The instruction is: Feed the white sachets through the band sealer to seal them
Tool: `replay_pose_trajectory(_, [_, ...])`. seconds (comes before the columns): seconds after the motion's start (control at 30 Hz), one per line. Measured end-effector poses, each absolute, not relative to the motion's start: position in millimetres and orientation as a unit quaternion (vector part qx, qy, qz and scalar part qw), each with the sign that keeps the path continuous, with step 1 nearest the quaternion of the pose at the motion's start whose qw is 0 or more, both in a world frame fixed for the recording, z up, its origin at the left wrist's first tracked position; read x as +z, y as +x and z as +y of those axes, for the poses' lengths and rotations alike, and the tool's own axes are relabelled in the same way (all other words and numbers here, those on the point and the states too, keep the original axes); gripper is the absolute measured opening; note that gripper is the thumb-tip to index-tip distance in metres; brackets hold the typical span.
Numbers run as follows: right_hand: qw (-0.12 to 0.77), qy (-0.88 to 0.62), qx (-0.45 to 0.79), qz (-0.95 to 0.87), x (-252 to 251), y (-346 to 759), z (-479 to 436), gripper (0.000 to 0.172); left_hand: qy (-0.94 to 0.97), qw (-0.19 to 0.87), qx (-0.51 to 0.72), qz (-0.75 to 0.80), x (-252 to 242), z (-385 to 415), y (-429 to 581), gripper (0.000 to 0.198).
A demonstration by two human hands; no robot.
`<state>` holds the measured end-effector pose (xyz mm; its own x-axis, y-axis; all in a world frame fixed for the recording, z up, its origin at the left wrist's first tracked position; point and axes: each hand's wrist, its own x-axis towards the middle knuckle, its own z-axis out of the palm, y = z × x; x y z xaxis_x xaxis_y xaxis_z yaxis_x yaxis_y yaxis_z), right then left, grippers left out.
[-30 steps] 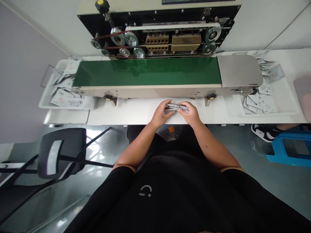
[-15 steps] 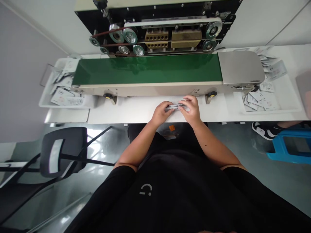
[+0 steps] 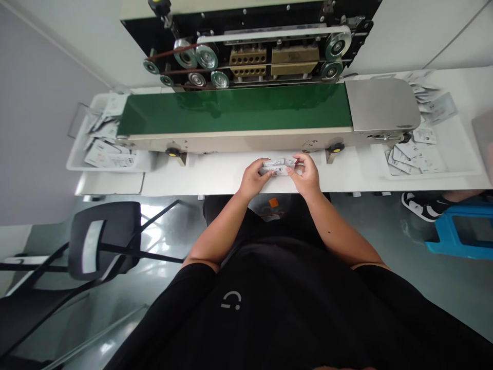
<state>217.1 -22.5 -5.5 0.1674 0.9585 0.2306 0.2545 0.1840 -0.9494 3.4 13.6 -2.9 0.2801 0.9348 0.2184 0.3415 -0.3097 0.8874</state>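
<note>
Between my two hands are small white printed packets (image 3: 278, 170), one behind another, held just over the front of the white table. Their print is too small to read. My left hand (image 3: 252, 179) pinches the left end, its thumb along the near face. On the right end, my right hand (image 3: 308, 176) grips with thumb in front and fingers behind. How many packets there are, I cannot tell.
A sealing machine (image 3: 246, 31) with a green conveyor belt (image 3: 234, 110) stands behind my hands. White trays of similar packets flank it: a left tray (image 3: 140, 163) and a right tray (image 3: 458, 163). A black chair (image 3: 103, 236), a blue stool (image 3: 454, 246) and a person's foot (image 3: 418, 205) are below.
The packets have tipped so that more of their printed faces shows, with a gap visible between the front and rear ones. Both hands have stayed nearly in place.
</note>
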Motion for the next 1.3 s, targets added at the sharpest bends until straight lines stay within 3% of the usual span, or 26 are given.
replay_pose_trajectory(0.2, [0.524,-0.563,0.435,-0.468,-16.0,222.1,-24.4,0.035,0.676,0.421,0.436,0.419,-12.0,19.7,-1.0,0.051])
replay_pose_trajectory(0.57, [0.598,-0.526,0.499,-0.341,4.2,193.2,-22.5,0.052,0.732,0.42,0.368,0.389,2.0,17.6,-3.8,0.069])
replay_pose_trajectory(0.73, [0.554,-0.466,0.575,-0.382,17.8,195.8,-12.6,0.069,0.727,0.394,0.389,0.406,2.3,18.9,-2.5,0.067])
replay_pose_trajectory(1.03, [0.662,-0.514,0.448,-0.313,14.5,183.7,-14.4,0.04,0.702,0.399,0.418,0.416,-4.4,19.8,-3.1,0.048])
replay_pose_trajectory(1.3, [0.705,-0.467,0.477,-0.239,12.2,196.4,-7.9,0.049,0.675,0.419,0.428,0.43,-2.8,17.6,-3.1,0.046])
